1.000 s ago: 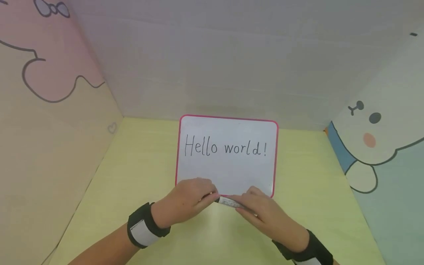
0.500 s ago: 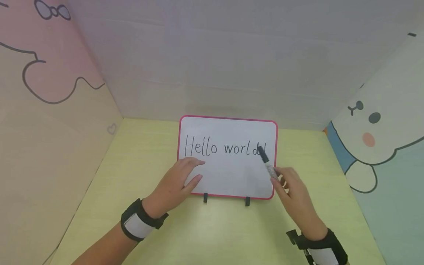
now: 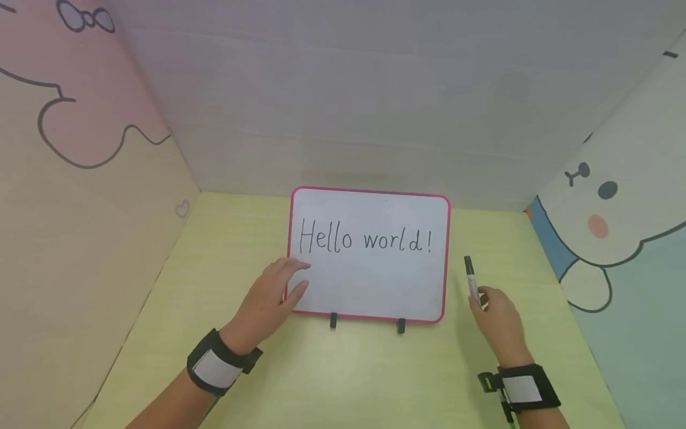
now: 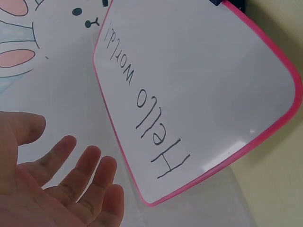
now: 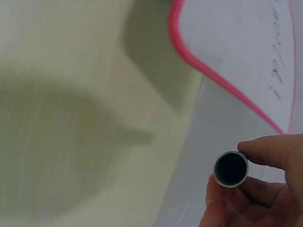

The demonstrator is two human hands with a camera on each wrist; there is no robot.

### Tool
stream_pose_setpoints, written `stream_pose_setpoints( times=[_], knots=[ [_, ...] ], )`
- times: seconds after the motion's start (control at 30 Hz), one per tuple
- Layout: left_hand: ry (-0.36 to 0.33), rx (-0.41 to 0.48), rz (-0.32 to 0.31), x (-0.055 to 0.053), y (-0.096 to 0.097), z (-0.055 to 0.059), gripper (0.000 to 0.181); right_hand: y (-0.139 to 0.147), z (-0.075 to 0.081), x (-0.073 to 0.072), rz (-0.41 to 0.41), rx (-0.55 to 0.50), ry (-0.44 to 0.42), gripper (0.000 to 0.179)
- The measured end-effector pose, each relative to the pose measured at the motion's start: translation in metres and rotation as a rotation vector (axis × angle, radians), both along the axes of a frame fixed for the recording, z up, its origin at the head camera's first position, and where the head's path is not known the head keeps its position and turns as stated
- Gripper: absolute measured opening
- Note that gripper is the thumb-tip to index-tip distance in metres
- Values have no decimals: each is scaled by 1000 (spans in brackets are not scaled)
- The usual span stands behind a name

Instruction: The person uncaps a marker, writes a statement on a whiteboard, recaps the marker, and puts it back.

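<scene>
A pink-rimmed whiteboard (image 3: 370, 280) with "Hello world!" handwritten on it leans upright on two small black feet (image 3: 401, 326). My right hand (image 3: 499, 322) pinches a marker (image 3: 472, 281) with a black cap and pale barrel, to the right of the board. In the right wrist view the marker (image 5: 231, 169) shows its round dark end between thumb and fingers. By the board's left edge is my left hand (image 3: 265, 304), fingers spread and holding nothing. The left wrist view shows that hand (image 4: 61, 184) apart from the board (image 4: 213, 94).
A pale yellow table (image 3: 348, 381) lies under everything. A plain whitish wall (image 3: 348, 119) rises behind the board. Cartoon-printed side panels (image 3: 605, 232) stand left and right. Black straps (image 3: 217, 362) circle both wrists.
One second ago both hands held the marker in front of the board. The left hand has let go and moved left; the right hand has carried the marker off to the right.
</scene>
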State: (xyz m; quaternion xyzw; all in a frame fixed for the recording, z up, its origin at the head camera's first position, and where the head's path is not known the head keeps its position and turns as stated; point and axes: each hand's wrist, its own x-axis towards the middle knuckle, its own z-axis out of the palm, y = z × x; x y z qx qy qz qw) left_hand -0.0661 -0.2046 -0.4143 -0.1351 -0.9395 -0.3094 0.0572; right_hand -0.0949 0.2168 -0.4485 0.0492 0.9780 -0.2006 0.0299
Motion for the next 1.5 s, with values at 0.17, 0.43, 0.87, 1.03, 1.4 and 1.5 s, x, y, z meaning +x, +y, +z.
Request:
stream_pose_setpoints(
  times=[0.17, 0.43, 0.87, 1.03, 1.4, 1.5],
  knots=[
    [-7, 2, -11, 4, 0, -4, 31, 17, -33, -9, -34, 60, -128, 39],
    [-4, 1, -29, 6, 0, -6, 29, 28, -51, -14, -31, 108, -177, 30],
    [-42, -10, -64, 6, 2, -5, 27, 26, -52, -20, -31, 151, -253, 21],
    [-72, -12, -63, 6, 4, -5, 26, 25, -52, -21, -44, 179, -279, 23],
    [-93, -4, -59, 7, 6, -5, 27, 25, -51, -21, -47, 202, -322, 24],
    [-93, -8, -60, 6, 6, -5, 27, 25, -51, -20, -52, 204, -334, 24]
  ],
)
